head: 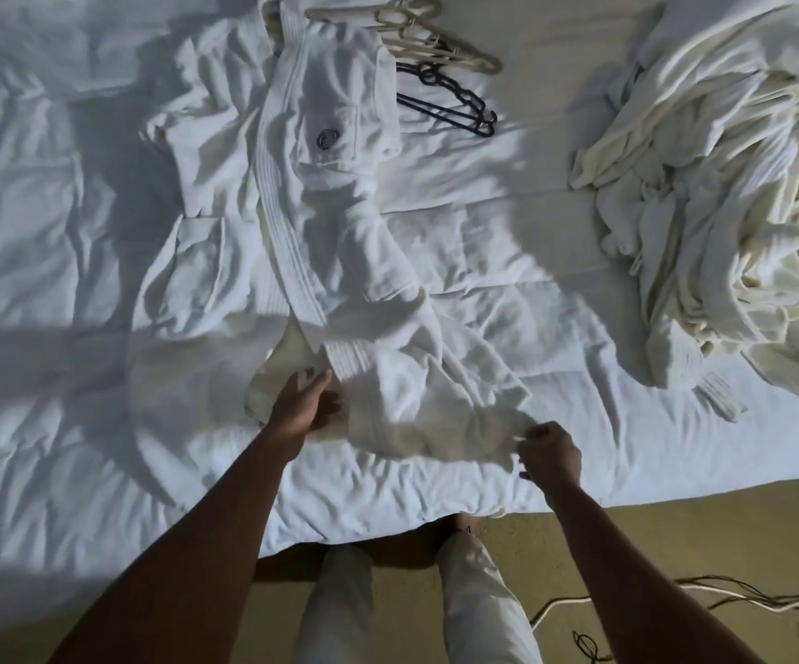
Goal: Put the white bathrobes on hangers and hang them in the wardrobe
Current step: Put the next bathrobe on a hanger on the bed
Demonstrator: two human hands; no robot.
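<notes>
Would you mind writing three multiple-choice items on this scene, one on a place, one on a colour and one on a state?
1. Where do the hangers lie?
A. On the floor
B. On the bed's far side, beyond the spread robe
C. In the person's hand

2. What colours are they?
A. All red
B. Beige and dark
C. All green

3. What is the right hand doing?
A. Pinching the robe's near edge
B. Holding a hanger
C. Resting on the floor

Answers: 1 B, they lie on the bed past the robe's top; 2 B, beige ones beside dark ones; 3 A, its fingers close on cloth.
</notes>
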